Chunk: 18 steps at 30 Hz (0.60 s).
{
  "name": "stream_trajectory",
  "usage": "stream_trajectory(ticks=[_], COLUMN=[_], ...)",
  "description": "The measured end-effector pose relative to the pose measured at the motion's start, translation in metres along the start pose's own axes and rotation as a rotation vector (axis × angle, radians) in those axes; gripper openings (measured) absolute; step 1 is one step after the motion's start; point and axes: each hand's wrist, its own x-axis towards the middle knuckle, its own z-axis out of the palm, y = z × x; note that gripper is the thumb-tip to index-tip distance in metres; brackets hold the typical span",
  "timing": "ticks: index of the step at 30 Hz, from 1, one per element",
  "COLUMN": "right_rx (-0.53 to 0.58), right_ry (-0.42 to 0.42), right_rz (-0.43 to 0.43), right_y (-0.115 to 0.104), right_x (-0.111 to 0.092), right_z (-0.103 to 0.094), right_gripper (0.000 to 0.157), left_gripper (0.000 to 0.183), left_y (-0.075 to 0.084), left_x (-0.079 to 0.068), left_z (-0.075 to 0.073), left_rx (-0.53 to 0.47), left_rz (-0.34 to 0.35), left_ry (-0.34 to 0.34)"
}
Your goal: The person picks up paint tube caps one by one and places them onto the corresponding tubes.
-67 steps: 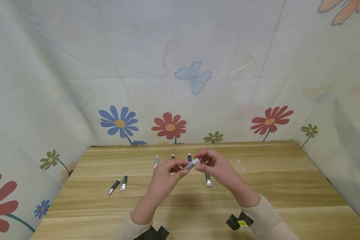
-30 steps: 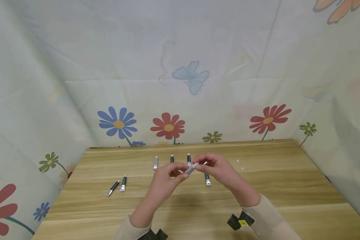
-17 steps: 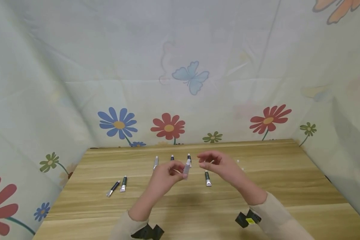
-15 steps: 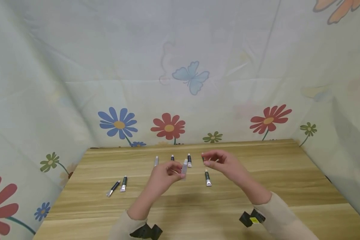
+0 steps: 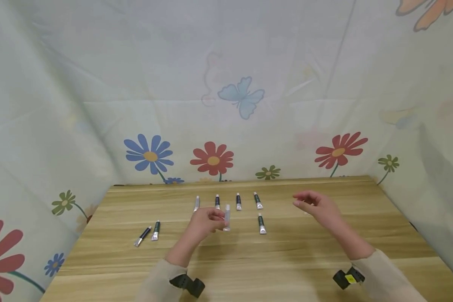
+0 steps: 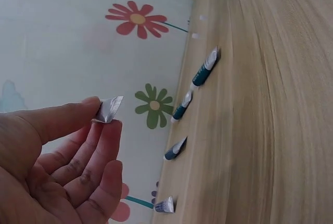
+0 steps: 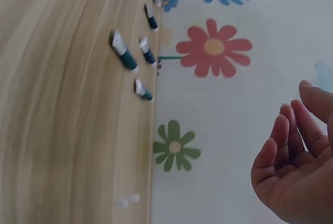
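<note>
My left hand [image 5: 206,221] holds a small silver-grey paint tube [image 5: 227,219] upright, white end up, above the table. In the left wrist view, the thumb and fingers pinch it near its flat crimped end [image 6: 111,109]. My right hand [image 5: 318,207] is in the air at the right, fingers bent and thumb apart from them, near small white caps [image 7: 121,202] on the table. Nothing shows between its fingertips in the right wrist view. A dark green paint tube [image 5: 262,224] lies between the hands, with another green tube [image 5: 258,201] behind it.
At the back lie two dark blue paint tubes, one [image 5: 238,201] right of the other [image 5: 217,201], and a grey tube [image 5: 197,203]. At the left are a green tube [image 5: 156,230] and a dark tube [image 5: 142,236]. A flowered cloth [image 5: 279,138] hangs behind the wooden table [image 5: 249,268].
The right fingers worked at the white end of the grey tube, then came away. That hand has moved right; the left hand has turned the tube upright and brought it slightly left and down.
</note>
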Motion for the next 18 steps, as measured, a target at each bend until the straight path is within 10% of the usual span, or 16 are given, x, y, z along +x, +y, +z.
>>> stream_trajectory(ticks=[18], right_rx=[-0.06], right_ry=[0.034], right_rz=[0.13], right_y=[0.054], right_x=[0.0], right_z=[-0.015], right_gripper=[0.044], left_gripper=[0.021], left_y=[-0.017], left_x=[0.023], left_z=[0.033], left_rx=[-0.016], left_rz=[-0.019], left_ry=[-0.071])
